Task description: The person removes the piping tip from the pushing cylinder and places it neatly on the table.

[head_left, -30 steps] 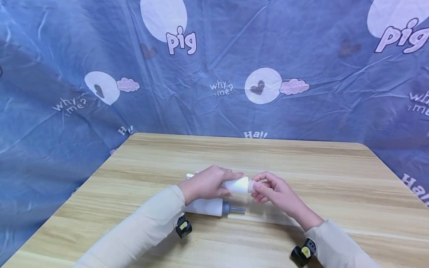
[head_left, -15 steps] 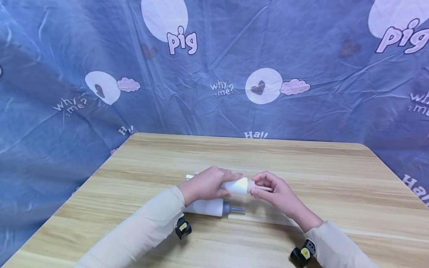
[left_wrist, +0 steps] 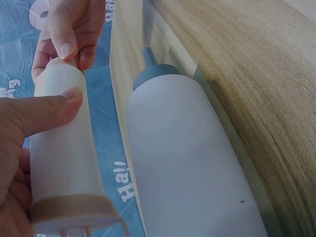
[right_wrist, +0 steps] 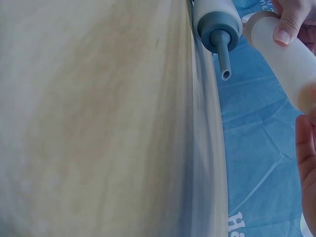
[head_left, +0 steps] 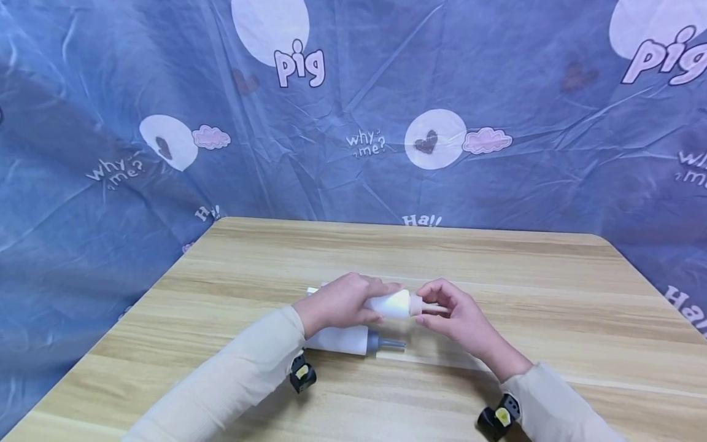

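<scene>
My left hand (head_left: 348, 301) grips a white squeeze bottle (head_left: 393, 305) around its body, thumb along the near side. The bottle is nearly level, its pale pink nozzle cap (head_left: 416, 305) pointing right. My right hand (head_left: 455, 312) has thumb and fingers around that cap, and a thin pale nozzle shows between them. In the left wrist view, the bottle's near end has a beige ring (left_wrist: 71, 210) with small prongs below it. A larger white squeeze bottle (left_wrist: 177, 143) with a grey nozzle cap (left_wrist: 155, 74) lies beside it, touched by neither hand.
The wood-grain table (head_left: 486, 258) spreads under both hands. A blue printed cloth (head_left: 353, 110) hangs behind and to its left. A black wrist camera (head_left: 302, 373) sits on the left sleeve, another (head_left: 499, 417) on the right. A pale strip runs across the tabletop.
My right hand's fingers have shifted around the pink cap, and the thin nozzle, hidden a second ago, now shows between them. The left hand and the grey-capped bottle stay in place.
</scene>
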The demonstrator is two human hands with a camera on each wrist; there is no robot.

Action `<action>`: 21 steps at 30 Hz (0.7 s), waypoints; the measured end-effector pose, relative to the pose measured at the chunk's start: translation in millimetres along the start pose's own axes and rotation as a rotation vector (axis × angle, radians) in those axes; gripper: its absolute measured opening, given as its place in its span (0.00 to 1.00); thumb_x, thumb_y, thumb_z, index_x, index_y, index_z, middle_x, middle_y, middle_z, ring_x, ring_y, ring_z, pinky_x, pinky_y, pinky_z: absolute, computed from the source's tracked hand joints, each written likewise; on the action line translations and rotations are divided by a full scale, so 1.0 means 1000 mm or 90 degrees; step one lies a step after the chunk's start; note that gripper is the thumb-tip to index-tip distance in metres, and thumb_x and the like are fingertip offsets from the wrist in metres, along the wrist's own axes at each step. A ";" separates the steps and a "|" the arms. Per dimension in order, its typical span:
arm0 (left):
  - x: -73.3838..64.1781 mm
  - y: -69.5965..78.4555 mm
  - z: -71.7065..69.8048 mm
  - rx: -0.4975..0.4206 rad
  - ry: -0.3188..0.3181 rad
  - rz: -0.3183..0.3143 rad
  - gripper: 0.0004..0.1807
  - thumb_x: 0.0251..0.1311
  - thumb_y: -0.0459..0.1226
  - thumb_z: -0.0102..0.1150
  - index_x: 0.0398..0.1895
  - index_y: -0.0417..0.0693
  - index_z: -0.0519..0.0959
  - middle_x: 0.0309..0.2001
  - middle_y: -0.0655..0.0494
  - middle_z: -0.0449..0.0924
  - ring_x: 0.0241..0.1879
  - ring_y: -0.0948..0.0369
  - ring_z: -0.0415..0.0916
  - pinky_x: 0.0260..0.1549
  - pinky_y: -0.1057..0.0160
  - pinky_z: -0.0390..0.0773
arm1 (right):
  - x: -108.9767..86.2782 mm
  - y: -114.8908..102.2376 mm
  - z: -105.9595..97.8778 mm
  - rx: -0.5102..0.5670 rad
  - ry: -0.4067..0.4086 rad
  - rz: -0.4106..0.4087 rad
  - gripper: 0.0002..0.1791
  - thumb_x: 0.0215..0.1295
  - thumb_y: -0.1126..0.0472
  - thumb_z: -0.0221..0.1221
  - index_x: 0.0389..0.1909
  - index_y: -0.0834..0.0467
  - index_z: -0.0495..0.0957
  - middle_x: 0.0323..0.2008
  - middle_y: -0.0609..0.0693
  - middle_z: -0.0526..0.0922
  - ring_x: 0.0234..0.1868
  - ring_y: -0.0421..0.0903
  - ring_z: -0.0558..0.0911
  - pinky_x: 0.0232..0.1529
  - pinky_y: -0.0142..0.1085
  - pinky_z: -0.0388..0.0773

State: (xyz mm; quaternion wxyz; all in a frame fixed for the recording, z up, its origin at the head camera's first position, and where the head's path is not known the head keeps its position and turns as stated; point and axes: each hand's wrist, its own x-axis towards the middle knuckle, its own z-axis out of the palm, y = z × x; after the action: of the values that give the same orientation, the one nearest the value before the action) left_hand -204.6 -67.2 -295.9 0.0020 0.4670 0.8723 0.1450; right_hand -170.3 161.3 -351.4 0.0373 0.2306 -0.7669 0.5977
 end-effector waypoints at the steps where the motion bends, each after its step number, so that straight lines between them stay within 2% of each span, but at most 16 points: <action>1: 0.000 0.000 0.000 -0.002 0.000 0.000 0.32 0.52 0.37 0.66 0.62 0.50 0.70 0.52 0.54 0.79 0.42 0.62 0.78 0.42 0.69 0.76 | 0.000 0.000 0.000 0.000 0.001 -0.008 0.18 0.51 0.74 0.63 0.43 0.69 0.69 0.37 0.50 0.79 0.40 0.36 0.81 0.41 0.32 0.80; 5: 0.001 0.000 0.000 -0.009 -0.001 -0.001 0.32 0.52 0.38 0.66 0.62 0.50 0.70 0.53 0.54 0.78 0.42 0.62 0.77 0.41 0.69 0.76 | 0.000 0.001 0.000 0.002 0.003 -0.022 0.18 0.50 0.75 0.63 0.42 0.70 0.70 0.37 0.48 0.79 0.40 0.36 0.81 0.40 0.32 0.80; 10: 0.001 -0.001 0.001 -0.012 0.000 0.002 0.32 0.51 0.38 0.66 0.62 0.49 0.70 0.53 0.54 0.78 0.40 0.63 0.77 0.40 0.70 0.76 | 0.000 0.002 -0.001 -0.003 0.002 -0.015 0.19 0.49 0.76 0.63 0.42 0.69 0.70 0.38 0.49 0.79 0.41 0.35 0.81 0.42 0.32 0.80; 14: 0.001 -0.001 0.002 -0.008 0.000 0.004 0.32 0.51 0.38 0.66 0.62 0.49 0.70 0.49 0.54 0.80 0.38 0.64 0.77 0.37 0.71 0.75 | 0.000 0.002 -0.002 -0.019 -0.002 -0.003 0.21 0.49 0.73 0.65 0.45 0.67 0.69 0.40 0.51 0.78 0.42 0.37 0.80 0.44 0.31 0.79; 17: 0.000 -0.001 0.003 -0.010 0.000 0.003 0.32 0.51 0.38 0.66 0.62 0.49 0.70 0.45 0.54 0.81 0.36 0.64 0.76 0.36 0.72 0.75 | 0.000 0.002 -0.003 -0.023 0.000 0.011 0.21 0.53 0.69 0.63 0.48 0.67 0.69 0.42 0.50 0.77 0.43 0.38 0.78 0.45 0.30 0.77; 21: 0.000 -0.001 0.004 -0.014 0.007 0.005 0.32 0.51 0.37 0.66 0.62 0.49 0.70 0.45 0.54 0.81 0.36 0.64 0.77 0.37 0.71 0.76 | 0.000 0.001 -0.003 0.017 0.001 0.034 0.16 0.62 0.67 0.56 0.48 0.70 0.67 0.39 0.49 0.76 0.39 0.38 0.77 0.41 0.32 0.79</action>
State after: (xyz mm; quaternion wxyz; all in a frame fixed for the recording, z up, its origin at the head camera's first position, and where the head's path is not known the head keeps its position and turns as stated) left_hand -204.5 -66.8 -300.1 0.0018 0.4695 0.8689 0.1568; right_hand -170.9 164.4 -351.6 0.0183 0.2100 -0.7646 0.6090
